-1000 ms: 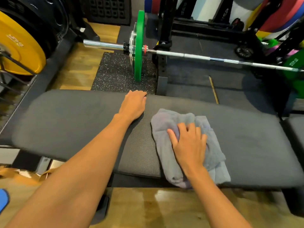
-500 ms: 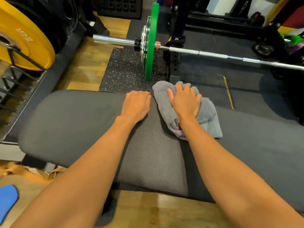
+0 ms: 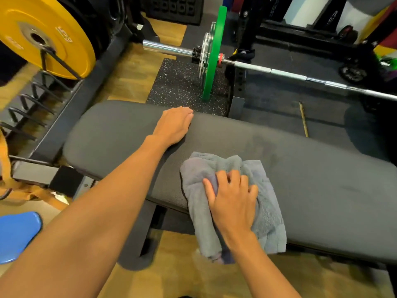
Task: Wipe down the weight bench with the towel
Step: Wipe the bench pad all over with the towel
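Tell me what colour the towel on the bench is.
Plain greyish-blue towel, no pattern; the head view shows it best.

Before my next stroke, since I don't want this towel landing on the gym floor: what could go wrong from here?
1. The towel overhangs the near edge of the bench; a pull toward you may drag it off.
2. The right hand has it bunched, so a stroke may clean only a narrow strip.
3. The left hand rests at the far edge, close to the green plate; a long push could knock knuckles there.
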{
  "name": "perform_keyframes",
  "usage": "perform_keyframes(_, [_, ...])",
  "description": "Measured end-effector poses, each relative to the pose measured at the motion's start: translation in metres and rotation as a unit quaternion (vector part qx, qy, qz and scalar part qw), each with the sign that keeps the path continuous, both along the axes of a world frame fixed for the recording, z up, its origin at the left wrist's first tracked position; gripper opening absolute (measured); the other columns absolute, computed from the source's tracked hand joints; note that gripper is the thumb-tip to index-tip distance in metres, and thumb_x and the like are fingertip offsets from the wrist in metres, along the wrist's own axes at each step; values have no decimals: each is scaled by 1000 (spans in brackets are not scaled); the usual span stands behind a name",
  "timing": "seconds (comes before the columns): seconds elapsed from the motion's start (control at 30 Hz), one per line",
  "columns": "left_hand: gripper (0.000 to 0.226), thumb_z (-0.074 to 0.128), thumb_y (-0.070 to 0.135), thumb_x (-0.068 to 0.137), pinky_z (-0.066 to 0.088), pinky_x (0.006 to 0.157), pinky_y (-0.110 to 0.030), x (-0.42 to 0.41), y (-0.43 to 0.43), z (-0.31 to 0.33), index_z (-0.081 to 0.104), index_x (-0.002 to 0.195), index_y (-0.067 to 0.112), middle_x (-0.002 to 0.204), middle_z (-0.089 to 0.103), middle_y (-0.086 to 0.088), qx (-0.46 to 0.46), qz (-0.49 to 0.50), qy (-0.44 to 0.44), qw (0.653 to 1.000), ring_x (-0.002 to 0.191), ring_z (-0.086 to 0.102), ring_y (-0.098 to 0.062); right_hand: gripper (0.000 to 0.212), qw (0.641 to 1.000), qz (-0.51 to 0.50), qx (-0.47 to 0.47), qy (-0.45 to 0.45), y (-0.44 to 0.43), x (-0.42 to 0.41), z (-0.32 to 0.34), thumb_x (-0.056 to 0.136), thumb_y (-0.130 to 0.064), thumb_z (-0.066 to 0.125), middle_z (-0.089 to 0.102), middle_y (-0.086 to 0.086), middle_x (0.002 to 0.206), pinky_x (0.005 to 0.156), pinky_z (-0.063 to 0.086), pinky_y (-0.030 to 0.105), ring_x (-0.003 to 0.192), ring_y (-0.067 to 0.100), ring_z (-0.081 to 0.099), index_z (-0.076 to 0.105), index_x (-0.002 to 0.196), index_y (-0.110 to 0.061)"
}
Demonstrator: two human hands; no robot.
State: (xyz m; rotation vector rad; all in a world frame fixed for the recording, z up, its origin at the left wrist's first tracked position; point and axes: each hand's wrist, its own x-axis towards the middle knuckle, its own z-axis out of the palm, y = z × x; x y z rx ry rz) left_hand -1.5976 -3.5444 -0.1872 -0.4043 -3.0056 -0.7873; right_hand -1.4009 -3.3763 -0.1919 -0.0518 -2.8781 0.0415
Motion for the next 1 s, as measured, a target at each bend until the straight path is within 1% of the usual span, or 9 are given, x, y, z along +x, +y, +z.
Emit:
perform_keyframes(0.13, [42,31,28,101,43,81,-46,-20,-16,-13,63,86,5,89,68,-13,22,22,12,999,86,59,-35,36,999,1,-4,52,-19,-98,-10,95,-51,44,57,7,83,61,34,38,74,29,53,58,87,-19])
perform_keyframes(0.23, [36,34,22,101,41,83,-46,-30,-35,-20,58,79,8,86,67,-13,-14,49,44,998,84,57,-38,40,998,5,-7,63,-33,-181,-21,94,-50,41,61,10,87,64,39,40,78,31,57,62,88,-17])
perform_keyframes(0.37, [34,34,22,102,33,99,-48,-16,-59,-13,62,116,9,110,64,-11,-94,68,45,992,105,54,-33,45,998,17,-25,-55,-40,-246,-3,100,-50,35,60,13,116,89,39,48,109,35,54,59,115,-15])
perform_keyframes(0.47, [39,30,25,104,27,109,-48,0,-67,-9,52,133,11,131,54,-8,-96,75,14,992,125,45,-29,45,998,13,-35,-55,-45,-232,4,100,-51,36,56,14,121,92,37,49,112,35,50,55,120,-15])
perform_keyframes(0.57, [41,29,25,104,20,114,-49,13,-77,-8,48,138,11,149,42,-9,-91,85,-15,992,140,33,-30,42,999,33,-37,-12,-56,-159,-1,97,-52,42,59,15,107,78,39,46,99,35,54,57,108,-15])
perform_keyframes(0.67, [40,30,23,105,17,116,-48,25,-81,-1,49,137,10,152,38,-10,-63,84,-27,994,143,29,-30,38,998,49,-29,12,-73,-78,-2,94,-54,47,60,11,93,68,38,42,83,31,54,57,94,-17])
perform_keyframes(0.83, [48,23,28,104,28,106,-45,28,-99,5,60,107,-3,117,61,-21,16,84,-20,996,115,52,-35,35,995,97,-15,26,-96,-25,-3,95,-53,44,52,4,79,60,33,39,70,24,47,54,85,-21])
perform_keyframes(0.9, [52,17,32,100,29,104,-43,16,-109,4,59,97,2,102,64,-18,33,95,-14,995,105,54,-34,35,992,106,-28,54,-101,-58,-6,96,-51,44,54,4,78,60,32,38,69,25,49,56,84,-21])
perform_keyframes(1.0, [34,25,19,104,28,99,-40,1,-124,-7,55,96,6,93,61,-12,59,144,-8,988,81,41,-19,35,990,93,-39,97,-127,-147,-16,94,-49,45,58,7,80,61,33,38,72,29,53,59,84,-19])
